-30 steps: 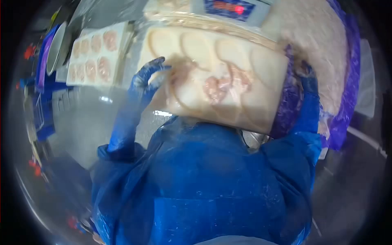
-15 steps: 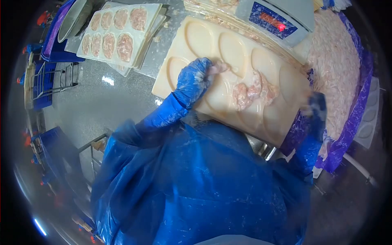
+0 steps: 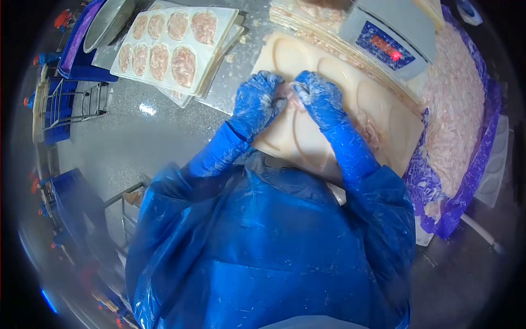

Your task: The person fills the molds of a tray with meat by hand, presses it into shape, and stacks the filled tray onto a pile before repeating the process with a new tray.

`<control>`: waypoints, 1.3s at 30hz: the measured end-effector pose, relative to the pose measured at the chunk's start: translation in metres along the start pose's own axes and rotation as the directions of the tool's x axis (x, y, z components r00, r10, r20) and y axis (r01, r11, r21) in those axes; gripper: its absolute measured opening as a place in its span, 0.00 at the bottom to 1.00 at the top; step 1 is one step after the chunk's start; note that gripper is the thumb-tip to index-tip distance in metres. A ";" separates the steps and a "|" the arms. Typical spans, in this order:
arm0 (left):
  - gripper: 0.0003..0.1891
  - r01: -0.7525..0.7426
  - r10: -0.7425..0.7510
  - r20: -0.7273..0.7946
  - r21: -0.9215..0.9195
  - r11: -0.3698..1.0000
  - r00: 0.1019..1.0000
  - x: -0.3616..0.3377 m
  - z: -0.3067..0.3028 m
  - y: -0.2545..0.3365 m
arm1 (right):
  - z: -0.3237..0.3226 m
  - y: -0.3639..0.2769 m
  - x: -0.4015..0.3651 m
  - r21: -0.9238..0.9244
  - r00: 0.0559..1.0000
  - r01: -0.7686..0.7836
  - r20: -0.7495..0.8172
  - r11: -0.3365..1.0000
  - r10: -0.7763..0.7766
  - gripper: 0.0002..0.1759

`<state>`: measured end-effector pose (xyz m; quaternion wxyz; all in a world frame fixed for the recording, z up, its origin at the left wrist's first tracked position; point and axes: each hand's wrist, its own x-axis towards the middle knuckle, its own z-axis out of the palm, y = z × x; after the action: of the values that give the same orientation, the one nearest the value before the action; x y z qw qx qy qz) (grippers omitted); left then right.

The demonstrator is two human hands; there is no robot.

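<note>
My left hand (image 3: 257, 101), in a blue glove, is closed on a piece of raw meat (image 3: 291, 100). Opposite it, the gloved right hand (image 3: 319, 96) pinches the same piece, so the meat stretches between both. Beneath them lies a cream tray (image 3: 301, 140) with shallow oval hollows. More raw meat (image 3: 366, 129) rests on the tray at the right, partly covered by my right forearm. The fingertips are partly buried in the meat.
Filled white trays (image 3: 150, 46) are stacked at the upper left. Behind my tray stand a scale with a red display (image 3: 386, 48) and a pile of trays (image 3: 307, 24). A mass of raw meat (image 3: 455, 109) in purple film (image 3: 485, 126) lies at the right.
My right hand has come from the purple film at the right over to the left hand and taken hold of the meat there. The view has shifted slightly.
</note>
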<state>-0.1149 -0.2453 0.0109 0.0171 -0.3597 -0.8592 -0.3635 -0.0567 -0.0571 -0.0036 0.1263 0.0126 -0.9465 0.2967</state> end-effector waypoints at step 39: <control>0.36 -0.246 0.237 0.075 0.431 0.868 0.968 0.090 0.036 -0.059 | -0.036 -0.008 -0.055 -0.007 0.992 0.101 0.071 0.995 -0.101 0.34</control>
<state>-0.2100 -0.1963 -0.0251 0.1340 -0.4550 -0.8669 -0.1531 0.0055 -0.0460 0.0159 0.1075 0.0703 -0.9501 0.2844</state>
